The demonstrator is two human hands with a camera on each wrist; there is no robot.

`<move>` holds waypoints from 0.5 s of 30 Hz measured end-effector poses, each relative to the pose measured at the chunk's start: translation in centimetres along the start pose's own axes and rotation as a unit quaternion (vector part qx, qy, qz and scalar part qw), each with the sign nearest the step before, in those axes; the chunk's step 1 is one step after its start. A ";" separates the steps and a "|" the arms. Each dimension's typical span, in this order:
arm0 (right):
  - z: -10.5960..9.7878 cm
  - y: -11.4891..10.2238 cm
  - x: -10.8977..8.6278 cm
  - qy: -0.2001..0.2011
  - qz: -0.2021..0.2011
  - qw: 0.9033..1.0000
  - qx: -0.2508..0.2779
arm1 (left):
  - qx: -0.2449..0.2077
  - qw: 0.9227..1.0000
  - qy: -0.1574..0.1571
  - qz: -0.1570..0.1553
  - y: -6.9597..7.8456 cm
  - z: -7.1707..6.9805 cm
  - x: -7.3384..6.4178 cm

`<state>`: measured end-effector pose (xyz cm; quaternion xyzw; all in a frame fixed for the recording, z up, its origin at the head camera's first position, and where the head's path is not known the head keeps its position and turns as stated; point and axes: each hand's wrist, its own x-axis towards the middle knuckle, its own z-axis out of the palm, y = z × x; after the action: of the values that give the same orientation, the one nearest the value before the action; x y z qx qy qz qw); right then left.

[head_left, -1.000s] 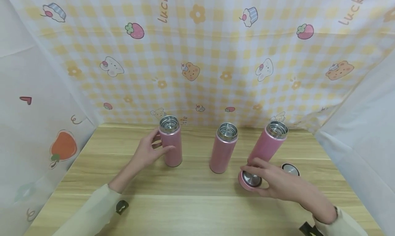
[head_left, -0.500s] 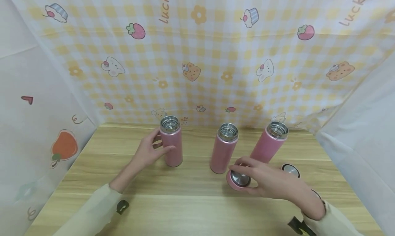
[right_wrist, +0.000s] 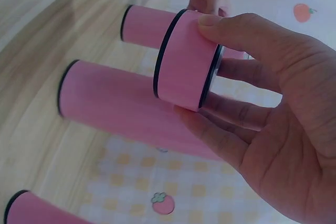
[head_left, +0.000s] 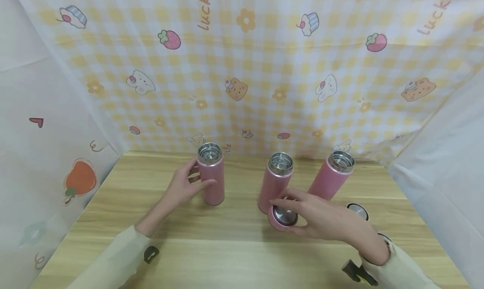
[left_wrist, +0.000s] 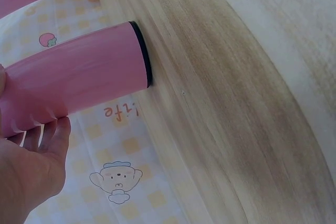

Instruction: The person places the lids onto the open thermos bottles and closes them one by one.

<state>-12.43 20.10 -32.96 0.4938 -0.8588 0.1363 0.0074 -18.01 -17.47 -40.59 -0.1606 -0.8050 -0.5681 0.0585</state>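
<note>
The step looks like moving a pink lid (head_left: 280,222); the next move likely calls for lining it up over the left bottle (head_left: 213,174), upright on the worktop (head_left: 196,255). The right hand (head_left: 321,217) pinches the lid between thumb and fingers, in front of the middle bottle (head_left: 274,185); the left hand (head_left: 184,185) curls round the left bottle.

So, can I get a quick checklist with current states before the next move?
1. Left hand gripping the left bottle: ok.
2. Right hand holding the pink lid: ok.
3. Middle bottle uncapped: ok, its mouth is open.
4. Pink lid over a bottle mouth: not ok, the head view shows it overlapping the middle bottle's lower body.
5. Pink lid clear of the middle bottle: cannot tell.
</note>
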 end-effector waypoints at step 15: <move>-1.1 -1.3 3.7 0.019 -0.067 0.997 0.034 | 0.006 1.000 0.001 -0.003 0.2 0.0 -0.1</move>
<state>-13.37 16.63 -31.07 0.5478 -0.8182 0.1740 0.0158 -17.87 -17.43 -40.43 -0.1576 -0.8086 -0.5638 0.0582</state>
